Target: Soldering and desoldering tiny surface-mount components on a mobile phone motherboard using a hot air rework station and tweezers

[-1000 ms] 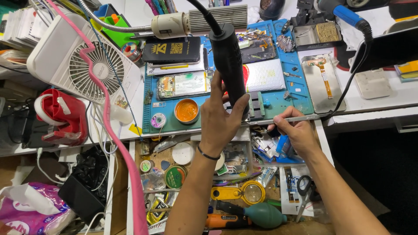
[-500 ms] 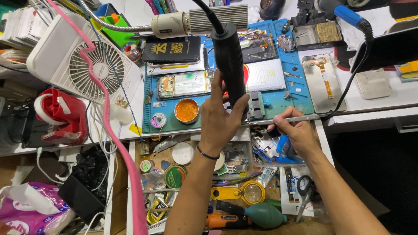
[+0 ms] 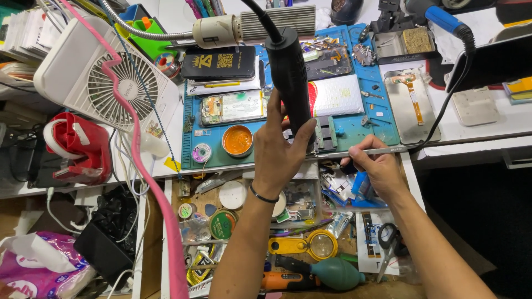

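Black and matte, the hot-air tool handle (image 3: 292, 83) stood nearly upright over the blue work mat (image 3: 354, 119), its cable rising off the top edge of the view, and the left hand (image 3: 280, 152) was clamped around its lower half, fingers wrapped to the right side and thumb on the left. The nozzle end was hidden behind that hand, just over a small dark holder (image 3: 323, 134) on the mat. The right hand (image 3: 377, 171) lay well apart from the left, at the front edge of the counter (image 3: 476, 130), its fingers pinched shut on a slim silver tool (image 3: 354, 152) that ran almost level along that edge, tip pointing left toward the handle's base. Under the right hand sat an open drawer (image 3: 249, 243) crowded with small parts, a blue item (image 3: 363, 185) touching the palm side. On the mat, left of the handle, an opened phone (image 3: 233, 108) lay flat, with a round tin of orange paste (image 3: 237, 140) just below it and a small solder spool (image 3: 201, 152) beside that. A white desk fan (image 3: 119, 88) stood at the far left, a pink hose (image 3: 152, 182) crossing in front of it, and a teal rubber blower (image 3: 335, 273) rested in the drawer near the bottom.
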